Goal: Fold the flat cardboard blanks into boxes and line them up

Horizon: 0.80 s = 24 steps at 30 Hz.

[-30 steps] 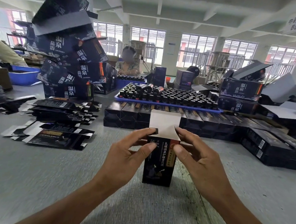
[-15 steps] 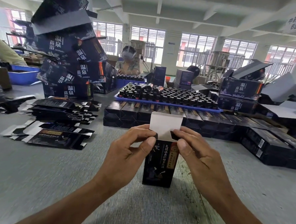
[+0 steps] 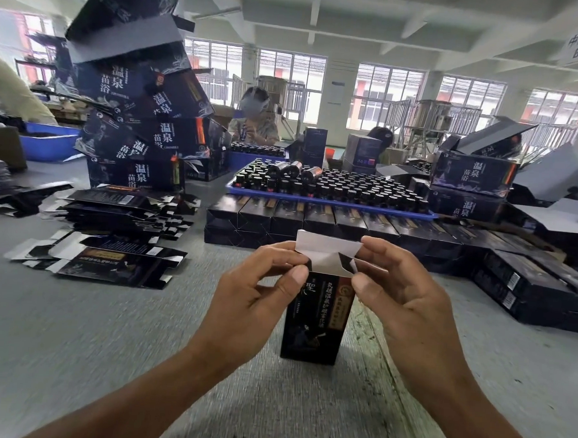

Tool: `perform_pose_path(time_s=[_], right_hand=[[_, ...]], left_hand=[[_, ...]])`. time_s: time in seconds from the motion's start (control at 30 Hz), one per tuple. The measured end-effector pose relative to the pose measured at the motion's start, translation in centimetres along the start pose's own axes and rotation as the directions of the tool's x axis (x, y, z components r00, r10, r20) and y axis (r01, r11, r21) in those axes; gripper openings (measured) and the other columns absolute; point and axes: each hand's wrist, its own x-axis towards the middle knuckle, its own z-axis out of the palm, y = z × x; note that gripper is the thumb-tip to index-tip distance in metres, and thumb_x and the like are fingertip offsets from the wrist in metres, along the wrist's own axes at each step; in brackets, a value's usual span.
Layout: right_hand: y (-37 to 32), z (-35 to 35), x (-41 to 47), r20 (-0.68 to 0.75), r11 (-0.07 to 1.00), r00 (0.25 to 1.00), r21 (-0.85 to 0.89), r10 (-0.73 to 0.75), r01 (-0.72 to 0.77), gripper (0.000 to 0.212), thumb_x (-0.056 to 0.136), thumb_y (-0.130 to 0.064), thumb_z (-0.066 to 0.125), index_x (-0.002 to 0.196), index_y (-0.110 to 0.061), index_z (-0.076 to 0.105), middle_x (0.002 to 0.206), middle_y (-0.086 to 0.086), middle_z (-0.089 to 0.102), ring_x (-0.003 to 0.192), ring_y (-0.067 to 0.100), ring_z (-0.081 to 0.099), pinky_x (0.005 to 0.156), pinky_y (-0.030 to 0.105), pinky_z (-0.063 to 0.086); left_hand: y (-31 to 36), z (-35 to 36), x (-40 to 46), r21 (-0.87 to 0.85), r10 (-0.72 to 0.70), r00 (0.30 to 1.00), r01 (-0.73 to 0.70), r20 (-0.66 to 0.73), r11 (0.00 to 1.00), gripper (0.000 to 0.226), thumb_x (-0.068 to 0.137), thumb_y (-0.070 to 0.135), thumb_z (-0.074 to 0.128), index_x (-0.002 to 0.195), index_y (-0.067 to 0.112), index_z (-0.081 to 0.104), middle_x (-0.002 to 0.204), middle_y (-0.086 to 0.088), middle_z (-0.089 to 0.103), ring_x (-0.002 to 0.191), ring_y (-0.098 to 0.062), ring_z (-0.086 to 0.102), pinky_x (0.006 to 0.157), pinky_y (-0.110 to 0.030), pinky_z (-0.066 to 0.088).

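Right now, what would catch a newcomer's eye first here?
Front and centre, the left hand and right hand pinch the white top flap of an upright dark box. Behind it stands a blue tray of bottles. At far left, a leaning tower of big dark cartons rises.

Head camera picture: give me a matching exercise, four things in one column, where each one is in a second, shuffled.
1. upright box
2. flat blanks
3. bottle tray
4. blue bin

A. far left, by the big stacked cartons
B. between both hands, top flap up
C. behind the row of folded boxes
D. lying on the table, left of the hands

Pairs: 1-B, 2-D, 3-C, 4-A
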Motion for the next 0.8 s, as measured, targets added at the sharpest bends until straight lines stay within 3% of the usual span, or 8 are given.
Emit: perform_pose_path(time_s=[0.13,0.23,0.37,0.47,0.53,0.67,0.8], right_hand=[[-0.2,0.2,-0.1,0.001,1.000,1.000,-0.006,0.006,-0.006,0.035,0.091,-0.006,0.066,0.100,-0.039,0.071,0.117,-0.018,0.070,0.112,0.002,0.065,0.082,0.009,0.051],[-0.4,0.2,-0.2,-0.005,1.000,1.000,-0.014,0.017,-0.017,0.013,0.087,-0.032,0.068,0.096,-0.035,0.076,0.119,-0.021,0.068,0.110,0.000,0.065,0.082,0.010,0.052],[-0.9,0.4,-0.3,-0.064,1.000,0.998,-0.015,0.003,-0.004,0.026,0.086,-0.051,0.060,0.096,-0.034,0.076,0.107,-0.017,0.074,0.101,-0.002,0.068,0.080,0.004,0.047],[-0.9,0.6,-0.3,-0.122,1.000,0.993,-0.013,-0.004,0.002,0.026,0.086,-0.053,0.062,0.095,-0.030,0.070,0.098,-0.013,0.075,0.094,0.001,0.070,0.078,0.006,0.049],[-0.7,0.6,-0.2,-0.142,1.000,0.990,-0.016,-0.005,0.003,0.021,0.084,-0.051,0.065,0.098,-0.035,0.066,0.100,-0.015,0.073,0.095,0.001,0.069,0.077,0.006,0.049],[-1.0,0.5,-0.1,-0.088,1.000,0.996,-0.026,-0.009,0.006,0.032,0.084,-0.046,0.063,0.115,-0.041,0.067,0.108,-0.021,0.072,0.102,-0.002,0.067,0.078,0.006,0.049],[-1.4,0.8,-0.3,-0.071,0.996,0.997,-0.075,-0.044,0.038,0.022,0.087,-0.051,0.059,0.102,-0.041,0.073,0.101,-0.022,0.073,0.098,-0.006,0.066,0.076,0.002,0.046]], left_hand=[[0.0,0.0,0.0,0.006,0.007,1.000,-0.007,0.002,1.000,0.025,0.093,0.032,0.060,0.112,0.020,0.070,0.124,0.018,0.065,0.114,-0.008,0.065,0.083,-0.016,0.054],[0.0,0.0,0.0,0.007,0.000,1.000,0.000,0.002,1.000,0.026,0.093,0.034,0.059,0.112,0.021,0.070,0.123,0.020,0.065,0.115,-0.006,0.065,0.083,-0.016,0.055],[0.1,0.1,-0.2,0.015,0.011,1.000,-0.011,-0.012,1.000,0.023,0.092,0.034,0.059,0.111,0.025,0.070,0.122,0.027,0.064,0.111,-0.002,0.065,0.080,-0.012,0.053],[0.2,0.2,-0.2,0.026,0.019,1.000,-0.019,-0.009,0.999,0.022,0.092,0.036,0.059,0.110,0.028,0.070,0.121,0.030,0.063,0.111,0.000,0.064,0.079,-0.011,0.053],[0.2,0.1,-0.2,0.031,0.019,1.000,-0.019,-0.008,0.999,0.022,0.092,0.036,0.059,0.110,0.028,0.070,0.122,0.030,0.062,0.112,0.000,0.064,0.079,-0.011,0.053],[0.1,0.1,-0.1,0.028,0.007,1.000,-0.007,-0.003,1.000,0.025,0.092,0.036,0.059,0.111,0.025,0.070,0.124,0.026,0.063,0.114,-0.002,0.064,0.080,-0.013,0.054],[0.2,0.1,-0.1,0.028,0.005,1.000,-0.006,0.004,1.000,0.026,0.092,0.034,0.059,0.112,0.022,0.070,0.120,0.017,0.067,0.113,-0.007,0.065,0.081,-0.019,0.056]])
